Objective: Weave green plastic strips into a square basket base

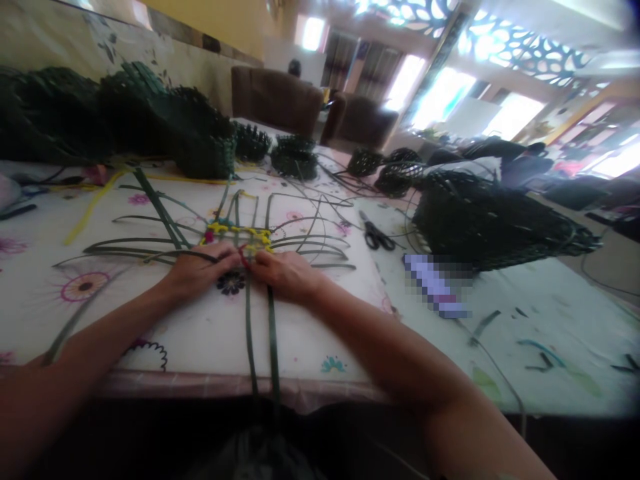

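Observation:
A small flat weave of dark green strips, edged with yellow strip (240, 230), lies on the flowered tablecloth. Long green strips (135, 248) fan out from it to both sides, and a couple hang over the table's front edge. At its near edge my left hand (205, 261) is closed, fingers pressed together by a short red strip (244, 257). My right hand (283, 272) pinches the red strip from the other side, knuckles up. The fingertips are small and blurred, so the exact hold is hard to see.
Black-handled scissors (376, 235) lie to the right, near a blurred-out purple object (433, 287). A large dark woven basket (490, 217) stands behind them. More dark baskets (200, 130) line the back left, with a yellow strip (93, 207) in front. Cut scraps (485, 327) lie at right.

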Action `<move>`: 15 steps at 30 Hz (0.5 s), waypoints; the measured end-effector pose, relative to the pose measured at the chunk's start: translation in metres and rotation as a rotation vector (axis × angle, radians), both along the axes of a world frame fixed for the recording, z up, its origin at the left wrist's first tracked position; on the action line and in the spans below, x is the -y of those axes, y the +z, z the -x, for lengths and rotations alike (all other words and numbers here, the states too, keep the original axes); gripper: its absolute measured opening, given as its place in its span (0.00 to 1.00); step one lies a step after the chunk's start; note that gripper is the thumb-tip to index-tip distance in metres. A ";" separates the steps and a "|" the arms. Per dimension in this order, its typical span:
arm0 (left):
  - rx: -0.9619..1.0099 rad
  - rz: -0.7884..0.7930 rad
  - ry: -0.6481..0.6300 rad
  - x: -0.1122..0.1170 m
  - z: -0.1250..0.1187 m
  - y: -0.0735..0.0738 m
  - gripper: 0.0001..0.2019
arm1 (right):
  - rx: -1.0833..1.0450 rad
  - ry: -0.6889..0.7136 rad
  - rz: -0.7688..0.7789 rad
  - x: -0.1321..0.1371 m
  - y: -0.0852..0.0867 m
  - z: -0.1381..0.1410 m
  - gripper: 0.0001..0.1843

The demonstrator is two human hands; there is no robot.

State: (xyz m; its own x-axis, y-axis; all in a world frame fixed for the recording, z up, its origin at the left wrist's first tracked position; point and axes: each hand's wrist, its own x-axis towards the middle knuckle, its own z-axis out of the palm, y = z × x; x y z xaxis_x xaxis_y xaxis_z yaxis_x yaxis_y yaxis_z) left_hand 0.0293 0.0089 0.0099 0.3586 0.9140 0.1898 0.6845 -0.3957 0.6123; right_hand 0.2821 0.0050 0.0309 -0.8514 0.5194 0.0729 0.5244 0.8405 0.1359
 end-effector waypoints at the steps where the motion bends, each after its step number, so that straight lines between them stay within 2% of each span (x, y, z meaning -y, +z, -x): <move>1: 0.008 -0.003 0.003 0.001 0.000 0.001 0.26 | 0.010 0.018 -0.003 0.000 0.001 0.000 0.17; 4: -0.014 -0.075 0.018 0.004 0.000 0.004 0.25 | -0.021 0.046 -0.001 0.001 0.001 0.001 0.17; 8: -0.075 -0.195 -0.022 0.008 0.002 0.005 0.22 | -0.184 -0.017 0.069 0.000 -0.005 0.002 0.15; 12: -0.138 -0.299 -0.108 0.010 0.009 -0.004 0.19 | -0.335 -0.037 0.222 -0.004 -0.012 0.004 0.12; 15: -0.181 -0.473 -0.145 0.015 0.015 -0.010 0.14 | -0.382 -0.032 0.278 -0.007 -0.015 0.006 0.12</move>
